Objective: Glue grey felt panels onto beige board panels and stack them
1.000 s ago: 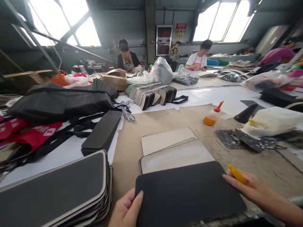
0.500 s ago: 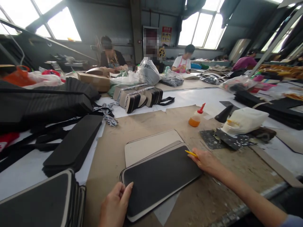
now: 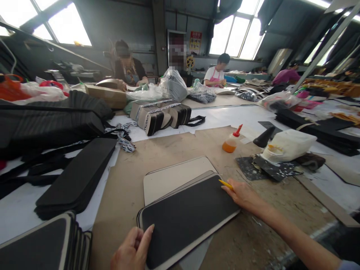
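A dark rounded-corner panel (image 3: 191, 217) with a pale border lies in front of me, on top of several similar panels. My left hand (image 3: 132, 245) grips its near left edge, thumb on the dark face and fingers curled at the side. At the far right corner, my right hand (image 3: 239, 193) is closed around a slim yellow pointed stick (image 3: 225, 184), its tip over the panel; the lower fingers are partly hidden. Behind the dark panel, a beige panel (image 3: 180, 176) shows, partly covered.
A red-capped bottle of orange liquid (image 3: 230, 144) and a white plastic jug (image 3: 291, 145) stand to the right. At left are a stack of edged panels (image 3: 33, 243) and black strips (image 3: 78, 176). Bundled pieces (image 3: 160, 114) lie farther back. Other people sit beyond.
The view has shifted a little, so most things appear slightly farther left. Both hands keep nearly the same places on the panel, and the yellow stick stays in my right hand.
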### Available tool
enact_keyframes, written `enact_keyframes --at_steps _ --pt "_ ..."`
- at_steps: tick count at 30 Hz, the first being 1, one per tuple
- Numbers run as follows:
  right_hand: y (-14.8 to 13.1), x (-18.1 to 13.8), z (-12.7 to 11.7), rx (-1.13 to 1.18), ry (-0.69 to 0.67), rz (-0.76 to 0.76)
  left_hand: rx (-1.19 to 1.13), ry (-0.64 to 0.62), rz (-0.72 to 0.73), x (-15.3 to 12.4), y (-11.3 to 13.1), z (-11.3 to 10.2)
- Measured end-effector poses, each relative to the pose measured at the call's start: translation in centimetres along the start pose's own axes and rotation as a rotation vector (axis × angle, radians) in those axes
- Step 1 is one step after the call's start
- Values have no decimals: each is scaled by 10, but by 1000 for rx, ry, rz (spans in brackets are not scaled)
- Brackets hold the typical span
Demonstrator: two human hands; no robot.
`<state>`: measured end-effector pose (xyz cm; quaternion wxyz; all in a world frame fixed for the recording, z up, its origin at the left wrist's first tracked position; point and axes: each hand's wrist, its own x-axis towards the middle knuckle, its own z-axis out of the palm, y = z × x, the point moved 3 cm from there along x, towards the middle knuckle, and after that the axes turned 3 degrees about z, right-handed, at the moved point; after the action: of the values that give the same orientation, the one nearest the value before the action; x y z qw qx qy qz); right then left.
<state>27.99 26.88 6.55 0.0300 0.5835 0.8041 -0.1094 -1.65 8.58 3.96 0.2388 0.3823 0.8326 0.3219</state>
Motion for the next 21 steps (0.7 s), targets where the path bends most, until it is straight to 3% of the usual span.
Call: enact_keyframes --at_steps 11,21 --pt "28 15 29 -1 150 -110 -75 41 0 -5 16 -3" --pt "22 14 20 -75 156 -83 -76 28 32 -10 16 -6"
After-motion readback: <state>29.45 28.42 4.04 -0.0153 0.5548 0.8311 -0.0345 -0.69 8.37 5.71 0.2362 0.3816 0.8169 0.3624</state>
